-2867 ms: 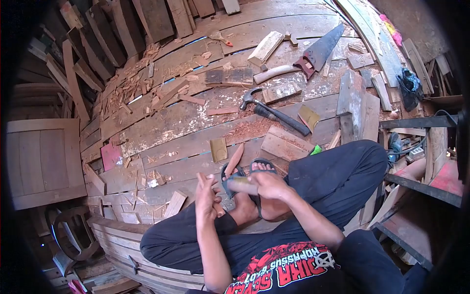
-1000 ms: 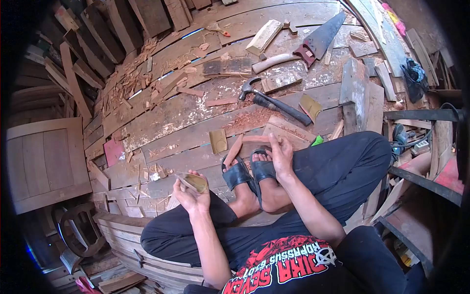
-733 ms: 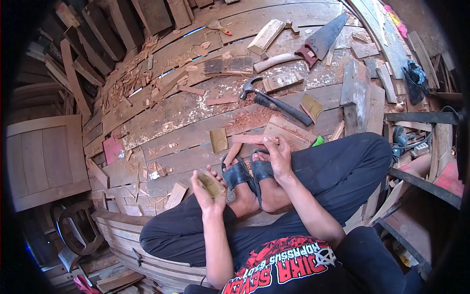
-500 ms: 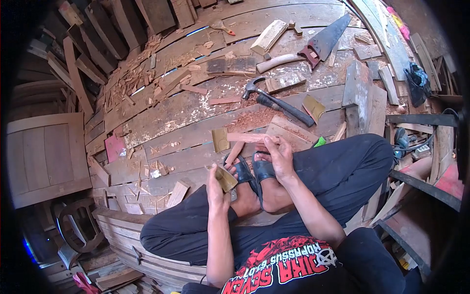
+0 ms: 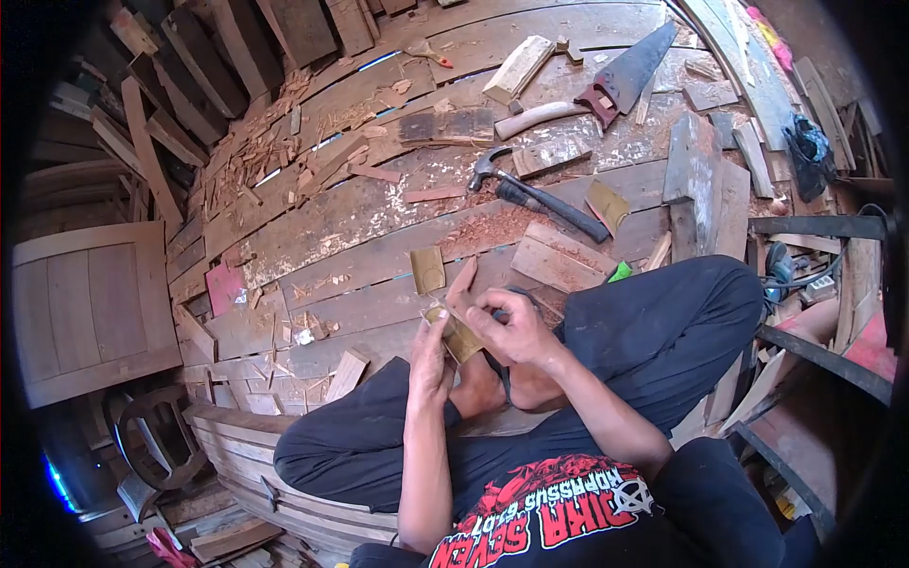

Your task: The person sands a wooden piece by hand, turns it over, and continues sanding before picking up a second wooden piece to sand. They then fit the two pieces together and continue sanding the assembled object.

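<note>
My left hand is closed on a folded, yellow-brown piece of sandpaper, its thumb on the upper edge. Close beside it, my right hand has its fingers curled at a thin reddish wood strip, which slants up and away from the fingers. The strip's lower end is hidden by the fingers and sandpaper. Just beyond my hands, another sandpaper piece lies on the floor. A third sandpaper piece rests farther right, near a claw hammer.
A handsaw lies at the back right, near a wooden block. A paintbrush is at the back. Wood shavings and offcuts litter the plank floor. A panelled wooden door stands left.
My right hand has moved left and down towards my left hand, turning the wood strip from level to slanted. My left hand has shifted slightly right with the sandpaper.
</note>
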### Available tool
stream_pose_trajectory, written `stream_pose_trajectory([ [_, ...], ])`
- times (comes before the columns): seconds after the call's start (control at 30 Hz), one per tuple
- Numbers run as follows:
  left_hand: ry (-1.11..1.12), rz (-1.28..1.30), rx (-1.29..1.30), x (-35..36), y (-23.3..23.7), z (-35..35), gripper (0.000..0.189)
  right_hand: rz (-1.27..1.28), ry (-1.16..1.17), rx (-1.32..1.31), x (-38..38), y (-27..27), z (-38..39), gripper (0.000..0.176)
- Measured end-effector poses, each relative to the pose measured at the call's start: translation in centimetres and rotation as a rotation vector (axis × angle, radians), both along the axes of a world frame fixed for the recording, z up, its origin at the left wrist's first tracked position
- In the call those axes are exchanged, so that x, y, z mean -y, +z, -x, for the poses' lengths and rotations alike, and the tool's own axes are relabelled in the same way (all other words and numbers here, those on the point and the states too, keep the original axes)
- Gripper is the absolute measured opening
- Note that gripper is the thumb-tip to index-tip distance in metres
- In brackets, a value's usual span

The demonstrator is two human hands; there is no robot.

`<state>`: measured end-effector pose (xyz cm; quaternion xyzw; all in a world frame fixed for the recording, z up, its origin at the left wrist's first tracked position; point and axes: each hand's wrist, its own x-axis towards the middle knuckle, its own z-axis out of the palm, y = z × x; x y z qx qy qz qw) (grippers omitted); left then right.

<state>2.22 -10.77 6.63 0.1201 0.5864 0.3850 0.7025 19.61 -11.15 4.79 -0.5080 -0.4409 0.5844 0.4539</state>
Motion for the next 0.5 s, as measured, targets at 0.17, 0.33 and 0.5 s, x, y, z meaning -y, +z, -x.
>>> stream_pose_trajectory([
  [0.17, 0.011, -0.006, 0.228, 0.6, -1.4, 0.4, 0.032, -0.092, -0.027, 0.428, 0.1, -0.5, 0.3, 0.039],
  [0.33, -0.003, -0.087, 0.119, 0.0, -0.2, -1.2, 0.034, -0.157, -0.234, 0.406, -0.1, -1.3, 0.2, 0.042],
  [0.5, -0.001, -0.025, 0.154, -0.7, -0.5, -0.6, 0.034, 0.209, -0.332, -0.054, -0.4, -1.9, 0.0, 0.046],
])
